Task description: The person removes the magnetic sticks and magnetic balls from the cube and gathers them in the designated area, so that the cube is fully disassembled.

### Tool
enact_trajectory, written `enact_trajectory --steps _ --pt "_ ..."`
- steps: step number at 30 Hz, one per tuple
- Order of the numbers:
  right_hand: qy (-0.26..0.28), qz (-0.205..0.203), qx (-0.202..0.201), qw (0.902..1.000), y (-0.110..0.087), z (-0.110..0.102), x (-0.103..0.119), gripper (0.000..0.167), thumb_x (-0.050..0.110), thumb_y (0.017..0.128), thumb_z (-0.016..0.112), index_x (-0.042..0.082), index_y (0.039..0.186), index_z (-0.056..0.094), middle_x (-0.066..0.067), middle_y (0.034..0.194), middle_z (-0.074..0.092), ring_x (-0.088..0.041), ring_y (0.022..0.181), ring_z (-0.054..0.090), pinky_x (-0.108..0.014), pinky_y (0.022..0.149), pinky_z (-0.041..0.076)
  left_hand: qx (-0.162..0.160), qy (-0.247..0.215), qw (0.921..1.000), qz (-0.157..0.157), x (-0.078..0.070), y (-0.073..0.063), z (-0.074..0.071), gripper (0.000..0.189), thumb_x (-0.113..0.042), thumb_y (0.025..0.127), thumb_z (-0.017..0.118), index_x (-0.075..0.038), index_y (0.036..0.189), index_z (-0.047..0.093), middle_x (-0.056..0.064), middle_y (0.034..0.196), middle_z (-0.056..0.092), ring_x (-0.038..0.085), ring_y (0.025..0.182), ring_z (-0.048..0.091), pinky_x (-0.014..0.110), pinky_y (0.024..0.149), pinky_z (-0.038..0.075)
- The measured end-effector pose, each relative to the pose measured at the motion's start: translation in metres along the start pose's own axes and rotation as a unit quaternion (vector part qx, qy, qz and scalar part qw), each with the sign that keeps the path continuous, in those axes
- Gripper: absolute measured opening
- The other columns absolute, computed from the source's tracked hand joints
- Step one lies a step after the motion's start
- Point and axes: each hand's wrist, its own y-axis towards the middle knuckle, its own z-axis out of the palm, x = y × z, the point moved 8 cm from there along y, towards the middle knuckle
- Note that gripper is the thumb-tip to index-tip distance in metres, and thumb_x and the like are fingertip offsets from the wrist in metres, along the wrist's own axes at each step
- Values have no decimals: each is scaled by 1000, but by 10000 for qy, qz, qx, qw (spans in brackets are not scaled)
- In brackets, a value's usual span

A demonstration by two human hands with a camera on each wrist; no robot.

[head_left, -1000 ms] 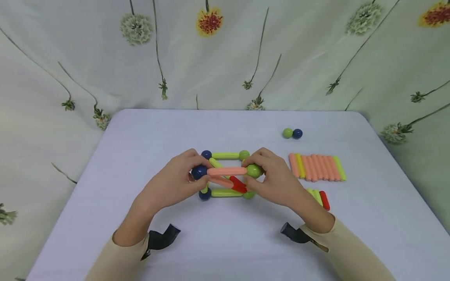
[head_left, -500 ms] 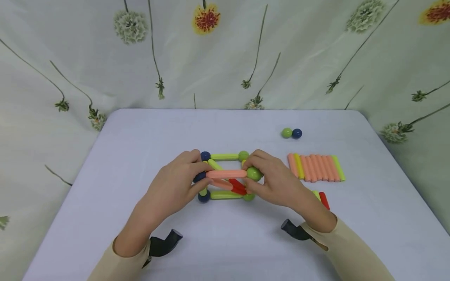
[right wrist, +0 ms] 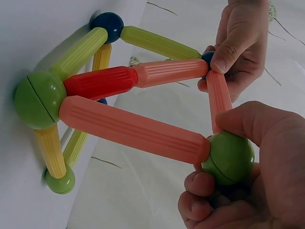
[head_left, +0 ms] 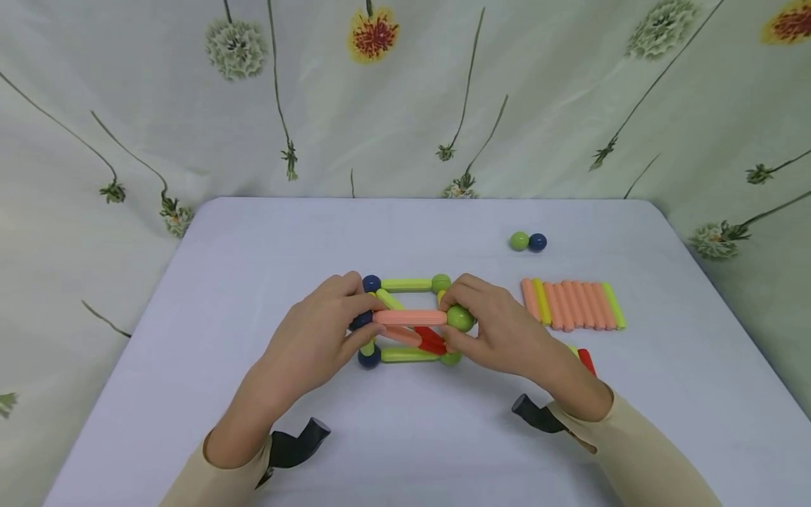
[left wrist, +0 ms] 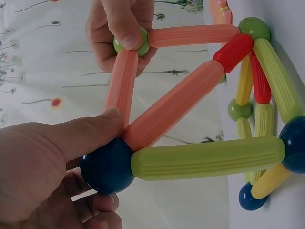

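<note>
My left hand [head_left: 317, 327] grips the upper dark blue ball [left wrist: 107, 164], its thumb on the end of a pink rod [head_left: 410, 318] joined there. Across from it, my right hand [head_left: 500, 331] holds the upper green ball [right wrist: 231, 157] at the rod's other end. These belong to a frame of magnetic rods and balls. A pink upright rod [right wrist: 136, 129] and a yellow-green one [left wrist: 207, 158] run down to the base. Between them slants a diagonal of a pink rod [left wrist: 176, 105] and a short red rod [left wrist: 233, 52]. The base's back rod [head_left: 407, 285] lies on the table.
A green ball [head_left: 519, 241] and a blue ball [head_left: 537, 242] sit together at the back right of the white table [head_left: 285, 239]. A row of pink, yellow and green rods [head_left: 573, 305] lies at the right. Nearer, a red rod [head_left: 587, 361] is partly hidden by the right forearm.
The left hand has shifted over the upper blue ball, covering more of it in the head view. Both hands still hold the top pink rod's ends, slightly lower in view.
</note>
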Motion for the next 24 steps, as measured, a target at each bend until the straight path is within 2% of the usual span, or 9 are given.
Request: enact_trajectory --steps 12,20,24 --pt "10 -87 42 10000 -1 -3 4 13 11 85 68 15 92 57 11 84 54 -6 70 48 -21 55 44 31 -30 9999 92 -1 0 0 22 -24 83 80 -14 102 74 -6 79 43 12 73 41 24 56 39" --pt "200 316 171 9992 -6 -8 -4 27 8 80 77 16 91 53 10 78 53 -10 68 50 -23 57 44 74 -20 10000 25 0 0 0 23 -23 83 80 -14 103 74 -6 79 43 12 72 41 24 56 38" --pt "427 469 -19 9980 -8 -13 -10 29 12 79 81 17 93 57 8 80 55 -11 68 52 -25 58 46 70 -27 10000 53 0 0 0 23 -23 83 79 -14 104 74 -6 79 43 12 71 40 24 56 38"
